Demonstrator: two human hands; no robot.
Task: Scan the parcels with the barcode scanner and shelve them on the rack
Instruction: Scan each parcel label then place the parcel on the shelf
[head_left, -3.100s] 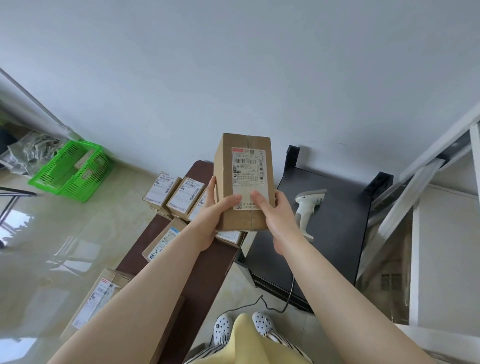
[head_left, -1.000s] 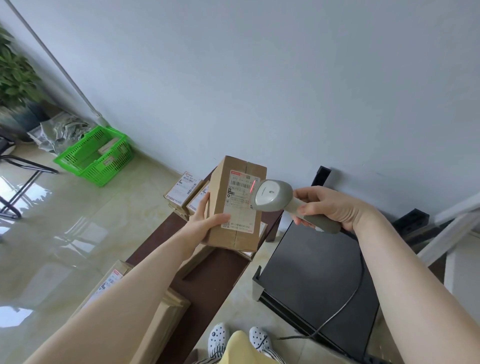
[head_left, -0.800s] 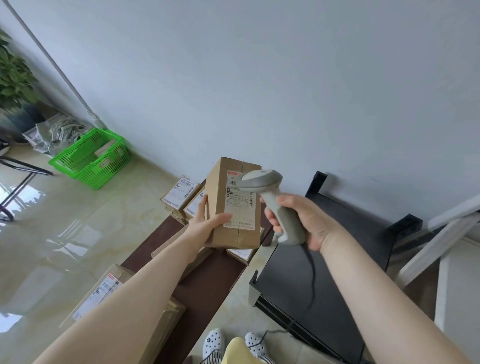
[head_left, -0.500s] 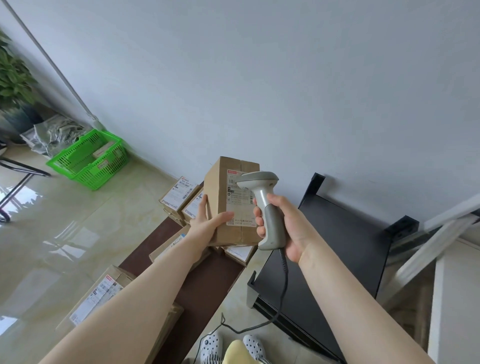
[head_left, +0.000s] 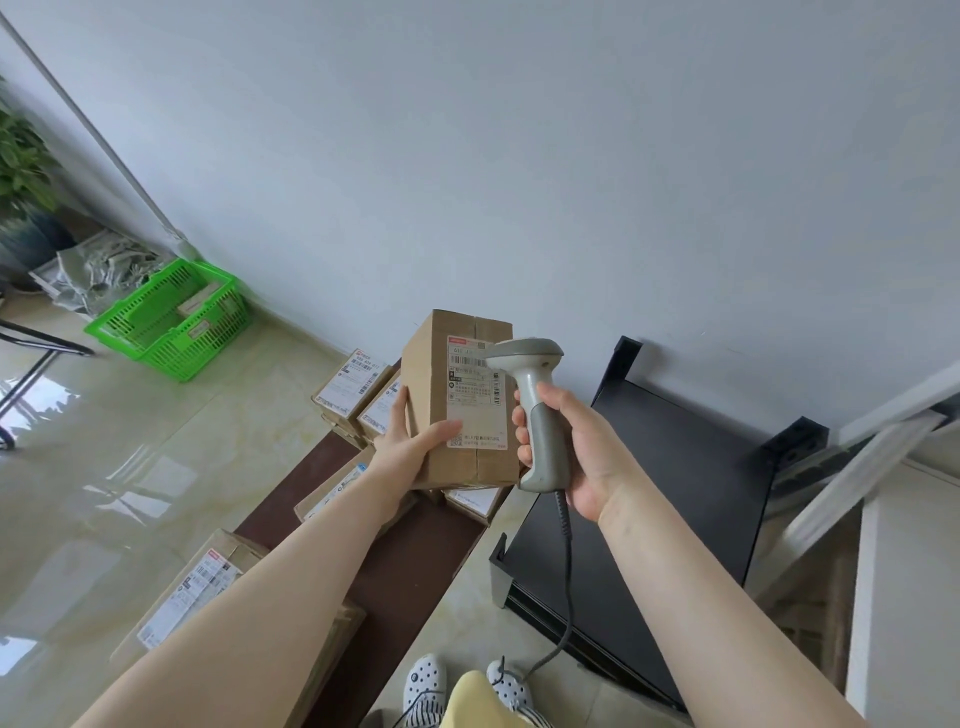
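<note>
A glossy pale tiled floor (head_left: 130, 467) is seen underfoot, with a dark brown bench (head_left: 415, 545) and a black rack (head_left: 675, 493) standing side by side on it. Labelled boxes (head_left: 353, 384) are laid on the bench. Above them, an upright cardboard parcel (head_left: 441, 415) is gripped at its lower left corner by the left hand (head_left: 410, 447), thumb across the label. A grey barcode scanner (head_left: 535, 415) is clasped by its handle in the right hand (head_left: 576, 452), just beside the parcel. Farther off, a green basket (head_left: 171, 322) is set against the plain white wall (head_left: 519, 156).
</note>
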